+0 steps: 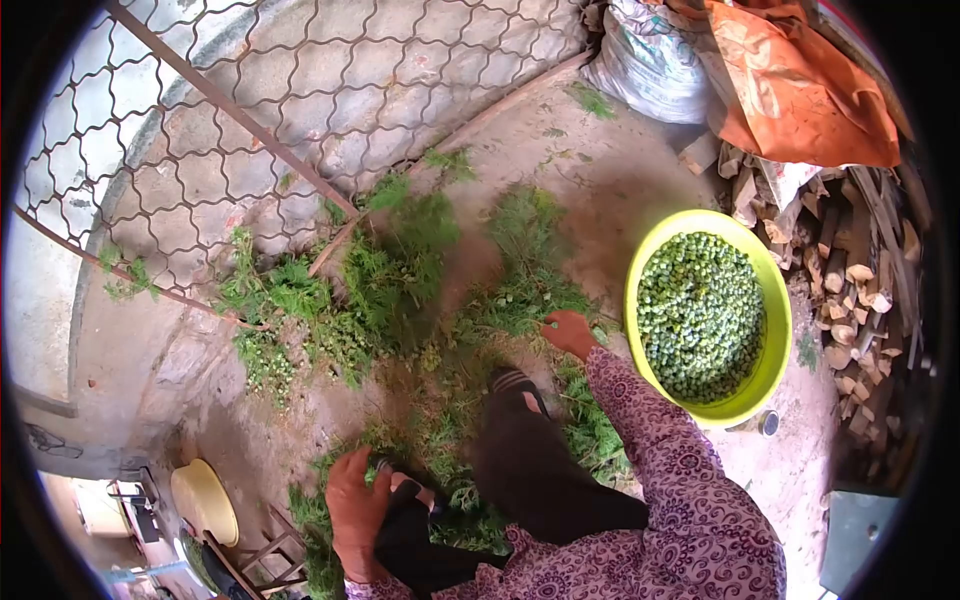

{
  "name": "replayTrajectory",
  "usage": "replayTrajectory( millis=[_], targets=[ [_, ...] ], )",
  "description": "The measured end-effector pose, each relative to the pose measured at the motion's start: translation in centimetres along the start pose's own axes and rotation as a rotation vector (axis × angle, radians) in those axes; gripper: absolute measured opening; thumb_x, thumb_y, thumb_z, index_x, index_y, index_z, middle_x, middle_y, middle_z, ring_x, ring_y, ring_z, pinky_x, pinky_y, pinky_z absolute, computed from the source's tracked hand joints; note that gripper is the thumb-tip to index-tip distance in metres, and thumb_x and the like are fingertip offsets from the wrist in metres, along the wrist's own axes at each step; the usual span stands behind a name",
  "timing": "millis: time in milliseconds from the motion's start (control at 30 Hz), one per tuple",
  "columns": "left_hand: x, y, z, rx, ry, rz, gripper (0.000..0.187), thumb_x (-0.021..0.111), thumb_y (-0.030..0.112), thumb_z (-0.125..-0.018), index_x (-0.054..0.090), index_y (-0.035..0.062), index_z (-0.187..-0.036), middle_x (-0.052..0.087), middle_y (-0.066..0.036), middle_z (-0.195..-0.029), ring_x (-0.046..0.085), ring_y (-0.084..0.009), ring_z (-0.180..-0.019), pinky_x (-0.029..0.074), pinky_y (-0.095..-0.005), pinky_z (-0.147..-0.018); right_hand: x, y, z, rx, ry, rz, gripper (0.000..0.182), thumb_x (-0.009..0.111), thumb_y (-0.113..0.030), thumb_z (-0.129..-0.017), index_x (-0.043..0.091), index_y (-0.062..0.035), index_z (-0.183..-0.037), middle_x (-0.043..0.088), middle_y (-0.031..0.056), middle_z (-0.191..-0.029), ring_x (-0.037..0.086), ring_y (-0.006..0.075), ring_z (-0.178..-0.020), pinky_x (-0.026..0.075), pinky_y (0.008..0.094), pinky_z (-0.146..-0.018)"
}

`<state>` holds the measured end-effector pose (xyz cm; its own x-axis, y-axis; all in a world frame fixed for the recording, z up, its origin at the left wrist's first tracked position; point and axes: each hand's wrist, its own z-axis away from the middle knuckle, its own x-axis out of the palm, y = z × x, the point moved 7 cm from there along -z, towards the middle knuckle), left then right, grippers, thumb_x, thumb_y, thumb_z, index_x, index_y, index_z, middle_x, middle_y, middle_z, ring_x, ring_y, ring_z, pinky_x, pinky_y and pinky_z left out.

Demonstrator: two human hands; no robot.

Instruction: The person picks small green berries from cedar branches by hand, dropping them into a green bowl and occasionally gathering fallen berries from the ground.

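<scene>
My right hand [570,333] reaches over feathery green sprigs [525,300] on the ground, just left of a yellow-green tub. Its fingers are curled together; what is in them, if anything, I cannot make out. The tub [641,345] is full of small round green berries or seed pods [697,315]. My left hand [357,505] is near my knee at the lower left, thumb apart from the fingers, with nothing visible in it. Leafy cut branches [385,265] with small green clusters lie ahead of my feet.
A rusty wire-mesh panel [330,100] leans at the upper left. Stacked firewood [850,300], a white sack [650,65] and an orange sack [800,85] line the right side. At the lower left are a yellow basin [205,503] and a wooden stool [275,560].
</scene>
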<state>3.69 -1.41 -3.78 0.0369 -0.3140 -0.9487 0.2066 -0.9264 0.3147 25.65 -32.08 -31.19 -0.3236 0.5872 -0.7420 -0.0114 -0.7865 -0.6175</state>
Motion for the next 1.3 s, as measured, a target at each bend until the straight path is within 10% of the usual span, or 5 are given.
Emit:
replayTrajectory(
  millis=[367,700,967,1300],
  targets=[
    [0.7,-2.7,-1.1,-0.072,-0.074,0.02,0.037,0.065,0.019,-0.07,0.056,0.0041,-0.103,0.056,-0.017,-0.097,0.054,-0.0335,-0.09,0.044,-0.0397,-0.077,9.6,5.5,-6.8,-0.113,-0.261,0.329,0.044,0.049,-0.037,-0.076,0.061,-0.002,-0.1,0.052,0.0119,-0.118,0.046,0.0305,-0.105,0.038,0.04,-0.09],
    [-1.8,-2.2,-0.7,-0.138,-0.042,0.157,0.036,0.065,0.008,-0.064,0.057,-0.0015,-0.098,0.058,-0.018,-0.089,0.058,-0.0318,-0.076,0.047,-0.0343,-0.066,8.2,7.1,-8.7,0.35,-0.101,0.234,0.031,0.054,-0.026,-0.076,0.058,0.0016,-0.062,0.059,0.0156,-0.066,0.056,0.0286,-0.064,0.047,0.0395,-0.064],
    [-2.1,-2.9,-0.2,-0.093,0.015,0.196,0.032,0.066,0.012,-0.069,0.057,0.0011,-0.097,0.058,-0.018,-0.091,0.056,-0.0348,-0.081,0.047,-0.0384,-0.07,-2.4,-6.5,-7.0,0.116,-0.004,-0.401,0.033,0.056,-0.028,-0.076,0.058,0.0041,-0.067,0.048,0.0084,-0.052,0.041,0.0156,-0.048,0.036,0.036,-0.054],
    [-3.3,-2.0,0.2,0.005,0.144,0.162,0.037,0.068,0.015,-0.068,0.056,0.0006,-0.1,0.057,-0.017,-0.095,0.055,-0.0338,-0.087,0.046,-0.0386,-0.073,-9.6,-24.7,2.1,-0.118,-0.391,-0.988,0.024,0.058,-0.018,-0.083,0.058,0.0031,-0.096,0.061,0.0088,-0.092,0.059,0.0164,-0.078,0.048,0.0262,-0.069]
  ],
)
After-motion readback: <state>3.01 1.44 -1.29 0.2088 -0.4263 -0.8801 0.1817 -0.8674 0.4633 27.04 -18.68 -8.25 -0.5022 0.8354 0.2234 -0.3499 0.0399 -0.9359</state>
